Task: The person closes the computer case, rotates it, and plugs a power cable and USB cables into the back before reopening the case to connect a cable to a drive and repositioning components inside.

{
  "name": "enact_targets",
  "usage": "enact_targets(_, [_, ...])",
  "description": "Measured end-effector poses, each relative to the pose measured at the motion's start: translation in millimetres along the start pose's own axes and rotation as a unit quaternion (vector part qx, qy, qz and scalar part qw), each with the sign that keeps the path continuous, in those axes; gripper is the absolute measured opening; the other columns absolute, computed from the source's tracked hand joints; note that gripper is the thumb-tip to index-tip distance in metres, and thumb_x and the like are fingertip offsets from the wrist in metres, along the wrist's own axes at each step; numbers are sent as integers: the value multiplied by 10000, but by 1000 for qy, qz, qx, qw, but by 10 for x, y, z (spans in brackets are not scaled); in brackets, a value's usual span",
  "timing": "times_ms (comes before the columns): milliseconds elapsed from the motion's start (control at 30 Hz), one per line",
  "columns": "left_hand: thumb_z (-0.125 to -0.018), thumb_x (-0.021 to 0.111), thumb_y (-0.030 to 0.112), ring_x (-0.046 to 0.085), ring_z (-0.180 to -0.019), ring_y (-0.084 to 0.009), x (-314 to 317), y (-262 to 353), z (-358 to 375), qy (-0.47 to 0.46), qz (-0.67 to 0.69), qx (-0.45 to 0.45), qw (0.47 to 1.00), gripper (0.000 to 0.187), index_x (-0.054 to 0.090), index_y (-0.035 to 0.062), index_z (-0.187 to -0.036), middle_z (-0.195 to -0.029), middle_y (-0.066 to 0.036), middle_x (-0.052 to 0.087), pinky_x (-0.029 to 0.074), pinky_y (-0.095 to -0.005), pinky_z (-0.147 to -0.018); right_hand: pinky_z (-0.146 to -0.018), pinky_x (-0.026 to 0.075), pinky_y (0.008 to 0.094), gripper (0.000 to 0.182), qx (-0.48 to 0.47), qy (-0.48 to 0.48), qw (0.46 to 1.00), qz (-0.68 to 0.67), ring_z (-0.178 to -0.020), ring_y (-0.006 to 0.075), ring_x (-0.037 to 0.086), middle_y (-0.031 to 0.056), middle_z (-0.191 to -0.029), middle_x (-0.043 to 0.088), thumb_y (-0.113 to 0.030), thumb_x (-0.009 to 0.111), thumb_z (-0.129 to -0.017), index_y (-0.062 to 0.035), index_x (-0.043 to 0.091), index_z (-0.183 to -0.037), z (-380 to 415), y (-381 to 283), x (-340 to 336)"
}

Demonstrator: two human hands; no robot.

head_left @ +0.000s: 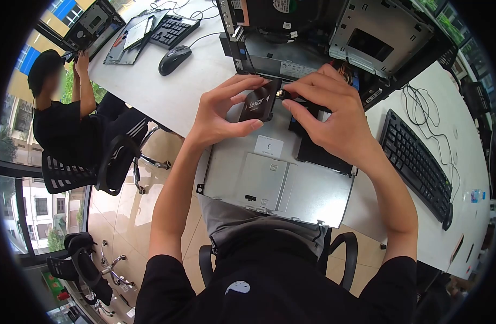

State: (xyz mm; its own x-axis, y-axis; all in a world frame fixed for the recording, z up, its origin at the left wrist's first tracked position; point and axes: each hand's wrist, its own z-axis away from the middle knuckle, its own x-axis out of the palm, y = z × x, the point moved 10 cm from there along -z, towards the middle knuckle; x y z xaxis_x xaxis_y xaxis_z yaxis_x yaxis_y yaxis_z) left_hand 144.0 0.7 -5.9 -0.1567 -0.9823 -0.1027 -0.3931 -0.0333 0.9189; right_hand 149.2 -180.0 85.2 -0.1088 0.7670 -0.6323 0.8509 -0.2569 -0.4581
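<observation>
My left hand (218, 110) grips a black Lexar solid-state drive (256, 102) by its edges, thumb below and fingers above. At the drive's right edge, my right hand (334, 110) pinches a small cable connector (282, 94) between thumb and fingers. Whether the connector is fully seated in the drive cannot be made out. Both hands are above a grey metal side panel (318, 191), which bears a white label (268, 146) marked 3. Behind them stands an opened computer case (269, 54) with its inside showing. A black part (318, 153) lies on the panel under my right hand.
A black keyboard (418, 167) and loose cables (423, 113) lie on the right. On the left are a mouse (175, 59), another keyboard (175, 31) and a flat panel (132, 40). A seated person (64, 116) works at another opened case (91, 27). Office chairs (86, 270) stand behind.
</observation>
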Motion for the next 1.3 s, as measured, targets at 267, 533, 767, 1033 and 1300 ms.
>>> enact_targets(267, [-735, 902, 123, 605, -1309, -247, -5, 4, 9, 3, -4, 4, 1000, 745, 652, -6, -1426, -1412, -136, 646, 513, -490, -1083, -770, 516, 361, 244, 14, 1, 1000, 4, -888, 258, 595, 88, -946, 744, -53, 824, -830, 1, 796, -1066, 12, 27, 35])
enact_targets(533, [-702, 909, 40, 634, -1282, -250, -20, -7, 13, 10, 6, 15, 1000, 730, 669, -25, -1388, -1377, -158, 680, 520, -475, -1096, -742, 512, 376, 218, -10, 6, 1000, 15, -871, 265, 595, 80, -891, 707, -19, 819, -811, 9, 805, -1027, 25, 6, 69])
enact_targets(767, [-706, 911, 1, 636, -1298, -305, -36, -46, 50, 8, 10, 31, 999, 767, 608, -114, -1401, -1345, -233, 688, 493, -521, -1134, -693, 507, 404, 150, -30, 19, 999, 10, -840, 279, 597, 93, -867, 687, 20, 802, -789, 23, 800, -940, -3, -51, 144])
enact_targets(1033, [-763, 893, 67, 662, -1263, -307, -131, -104, 59, 45, 104, 18, 993, 737, 597, -121, -1411, -1325, -253, 690, 496, -483, -1139, -717, 521, 400, 161, -21, 49, 998, -14, -844, 287, 606, 88, -893, 711, -45, 829, -814, 7, 804, -964, 20, 23, 133])
enact_targets(1300, [-888, 857, 435, 673, -1253, -349, -287, -130, 122, 106, 67, 21, 992, 848, 552, -104, -1468, -1332, -271, 683, 549, -455, -1028, -906, 562, 434, 366, 22, -31, 987, 159, -997, 332, 675, 114, -1101, 755, -254, 844, -857, -18, 780, -1129, -31, 145, -366])
